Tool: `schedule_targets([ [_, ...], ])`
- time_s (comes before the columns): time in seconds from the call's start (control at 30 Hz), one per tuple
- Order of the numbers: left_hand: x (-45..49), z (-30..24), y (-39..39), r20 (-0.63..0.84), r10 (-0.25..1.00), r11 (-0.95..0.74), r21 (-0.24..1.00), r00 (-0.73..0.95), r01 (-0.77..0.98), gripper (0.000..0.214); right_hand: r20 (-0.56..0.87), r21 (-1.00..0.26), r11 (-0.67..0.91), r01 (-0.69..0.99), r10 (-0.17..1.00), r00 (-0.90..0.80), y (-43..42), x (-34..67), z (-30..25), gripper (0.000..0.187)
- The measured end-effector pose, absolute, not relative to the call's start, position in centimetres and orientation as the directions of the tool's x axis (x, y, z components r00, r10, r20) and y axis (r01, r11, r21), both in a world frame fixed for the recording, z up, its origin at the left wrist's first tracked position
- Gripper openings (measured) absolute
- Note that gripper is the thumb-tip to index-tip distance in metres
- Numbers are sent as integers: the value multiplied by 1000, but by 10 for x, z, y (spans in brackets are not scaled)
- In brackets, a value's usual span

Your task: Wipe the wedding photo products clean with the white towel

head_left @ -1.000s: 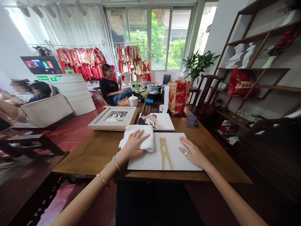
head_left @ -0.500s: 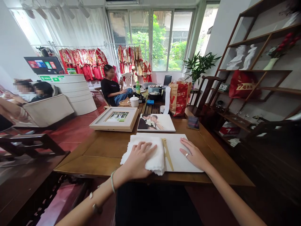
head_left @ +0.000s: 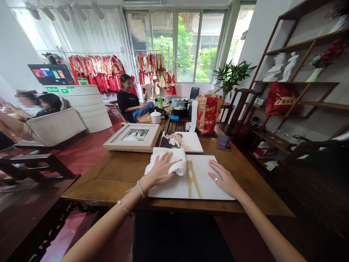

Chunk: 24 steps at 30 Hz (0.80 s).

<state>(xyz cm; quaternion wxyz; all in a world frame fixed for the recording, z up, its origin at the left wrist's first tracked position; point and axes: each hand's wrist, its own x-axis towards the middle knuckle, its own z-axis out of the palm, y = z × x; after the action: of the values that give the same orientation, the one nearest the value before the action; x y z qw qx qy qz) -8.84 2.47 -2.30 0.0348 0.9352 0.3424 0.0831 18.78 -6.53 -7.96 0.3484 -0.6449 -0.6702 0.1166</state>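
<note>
My left hand [head_left: 160, 169] lies flat with fingers spread on a folded white cloth [head_left: 174, 160], pressing it on the far left part of a white board [head_left: 201, 182] that rests on the wooden table [head_left: 120, 178]. A forked wooden stand piece [head_left: 191, 177] lies on the board just right of the cloth. Flat on the board's right side rests my right hand [head_left: 224, 178], open, with a ring on one finger.
Behind the board lie a wedding photo print [head_left: 181, 141] and a framed photo [head_left: 133, 136]. A red paper bag [head_left: 207, 112], a teapot [head_left: 155, 116] and tea things stand farther back. Wooden shelves [head_left: 289, 91] are at the right; people sit at the left and behind the table.
My left hand slid the cloth toward me over the board's left side, then back away to the far edge. The right hand stayed put on the board.
</note>
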Motion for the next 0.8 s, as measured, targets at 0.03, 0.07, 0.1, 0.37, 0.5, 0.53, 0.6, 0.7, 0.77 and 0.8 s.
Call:
schedule_targets([
  [0.03,-92,-23,12,135,640,-769,132,757,626,57,315,-602,138,787,946,75,-65,188,-79,47],
  [0.07,-95,-24,-2,143,630,-776,146,764,613,61,311,-599,134,790,947,75,-66,188,-79,47],
  [0.1,-98,-24,-17,153,626,-779,163,764,606,64,308,-597,132,792,948,75,-66,188,-79,48],
  [0.37,-89,-13,-60,89,619,-777,209,780,593,76,311,-589,138,796,948,66,-70,192,-73,48],
  [0.5,-66,-5,-10,80,646,-762,124,759,635,64,296,-584,124,802,953,69,-72,192,-68,50],
  [0.53,-60,-5,2,80,649,-760,102,756,642,61,290,-584,121,802,955,68,-72,191,-68,51],
  [0.6,-50,-5,22,73,661,-751,64,747,657,59,281,-587,116,801,957,68,-72,191,-68,51],
  [0.7,-41,-8,32,61,681,-732,36,730,680,59,280,-598,112,793,957,75,-69,192,-72,50],
  [0.77,-39,-10,24,65,691,-723,35,720,690,59,290,-602,119,790,954,77,-68,195,-74,49],
  [0.8,-40,-11,16,66,692,-722,39,719,691,60,297,-601,125,789,952,75,-67,197,-74,49],
])
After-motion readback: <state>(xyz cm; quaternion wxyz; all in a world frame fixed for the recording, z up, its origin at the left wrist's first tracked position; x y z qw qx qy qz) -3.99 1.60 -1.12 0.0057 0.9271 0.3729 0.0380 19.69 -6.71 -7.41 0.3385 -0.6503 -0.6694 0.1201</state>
